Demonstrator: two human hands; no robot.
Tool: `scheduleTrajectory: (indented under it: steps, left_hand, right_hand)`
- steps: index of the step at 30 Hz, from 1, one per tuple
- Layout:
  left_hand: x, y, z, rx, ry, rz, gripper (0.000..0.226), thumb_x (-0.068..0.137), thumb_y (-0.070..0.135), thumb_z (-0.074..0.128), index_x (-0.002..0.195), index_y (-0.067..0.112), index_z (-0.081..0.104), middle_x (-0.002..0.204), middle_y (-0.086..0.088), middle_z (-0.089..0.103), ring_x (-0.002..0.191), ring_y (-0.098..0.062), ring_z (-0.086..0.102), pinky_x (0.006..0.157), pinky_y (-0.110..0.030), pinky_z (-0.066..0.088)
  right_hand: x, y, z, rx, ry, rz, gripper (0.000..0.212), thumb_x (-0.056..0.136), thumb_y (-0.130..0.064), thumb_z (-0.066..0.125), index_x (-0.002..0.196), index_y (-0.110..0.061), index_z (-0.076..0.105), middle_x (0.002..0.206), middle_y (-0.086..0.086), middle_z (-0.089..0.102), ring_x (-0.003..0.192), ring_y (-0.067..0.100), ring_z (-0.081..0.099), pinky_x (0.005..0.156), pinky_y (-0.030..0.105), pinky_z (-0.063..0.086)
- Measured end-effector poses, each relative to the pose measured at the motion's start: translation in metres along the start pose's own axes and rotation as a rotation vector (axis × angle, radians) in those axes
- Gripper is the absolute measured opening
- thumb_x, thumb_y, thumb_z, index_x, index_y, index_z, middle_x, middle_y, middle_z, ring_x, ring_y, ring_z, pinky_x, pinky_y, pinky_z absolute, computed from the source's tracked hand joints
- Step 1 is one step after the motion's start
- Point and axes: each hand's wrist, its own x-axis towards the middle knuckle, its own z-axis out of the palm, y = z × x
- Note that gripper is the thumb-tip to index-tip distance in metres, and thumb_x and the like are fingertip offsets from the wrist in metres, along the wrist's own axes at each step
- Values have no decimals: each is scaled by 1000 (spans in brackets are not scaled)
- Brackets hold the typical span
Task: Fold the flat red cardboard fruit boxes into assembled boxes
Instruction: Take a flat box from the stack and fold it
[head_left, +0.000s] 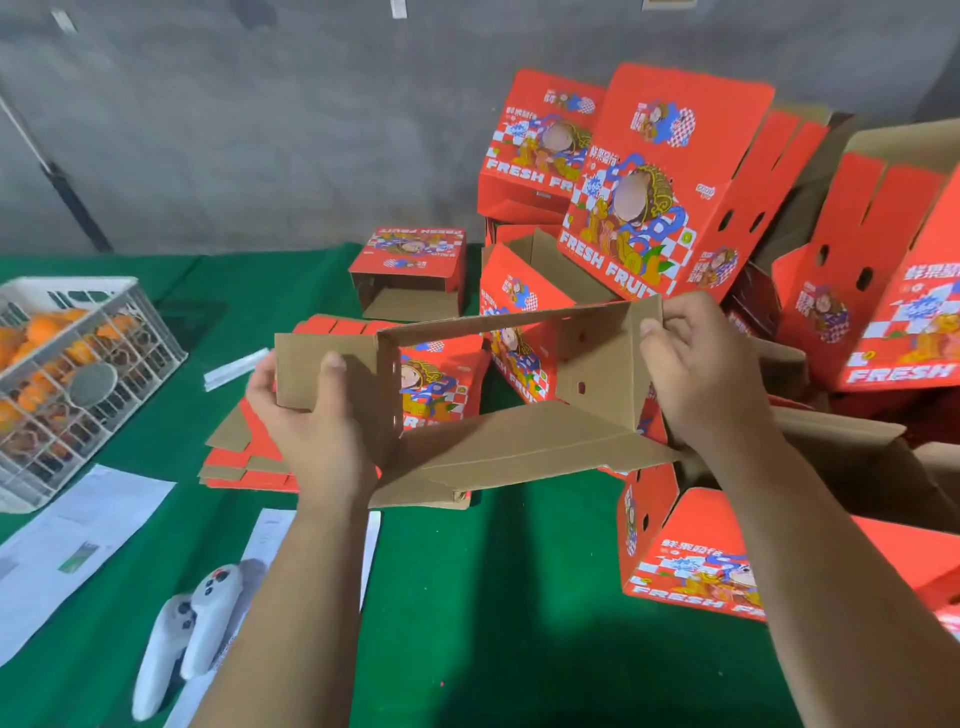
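The green table cloth (493, 597) fills the lower frame, and at the right a heap of assembled red fruit boxes (649, 208) climbs toward the upper right. In the centre we hold a half-opened box (519, 395) above the cloth, brown inside facing us, squared into an open sleeve. Behind it, centre-left, lies the stack of flat red blanks (249, 457). At the left edge sits a white crate of oranges (78, 364).

Our left hand (311, 415) grips the left end flap, thumb on its brown face. Our right hand (701, 374) pinches the right end flap at its upper corner.

We judge the step to be squaring the sleeve before closing the bottom. Next we would likely fold the long lower flap (519, 447) inward, though which flaps interlock is hard to tell from here.
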Motion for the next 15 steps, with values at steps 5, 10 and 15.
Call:
scheduleTrajectory:
  steps: [5, 10, 15]
  left_hand:
    - [2, 11, -17, -68, -556, -168, 58, 92, 10, 59, 143, 38, 59, 137, 3, 68, 106, -18, 70, 81, -38, 60]
    - [10, 26, -15, -19, -524, -67, 57, 91, 6, 54, 135, 40, 65, 137, 8, 68, 115, -12, 68, 90, -32, 55]
    - [13, 35, 4, -90, -299, -191, 51, 93, -8, 50, 115, 31, 73, 112, 7, 73, 94, -10, 69, 80, -26, 55]
  right_hand:
    - [11, -12, -12, -92, 105, -36, 24, 97, -44, 52, 96, -20, 57, 84, -17, 68, 73, -1, 62, 66, 27, 48]
    - [23, -40, -26, -85, 167, -107, 24, 97, -30, 52, 85, -10, 60, 59, -1, 56, 60, 15, 48, 60, 40, 35]
    - [32, -49, -31, -235, -74, -104, 35, 100, -13, 55, 69, 0, 46, 56, 17, 41, 59, 37, 40, 56, 44, 32]
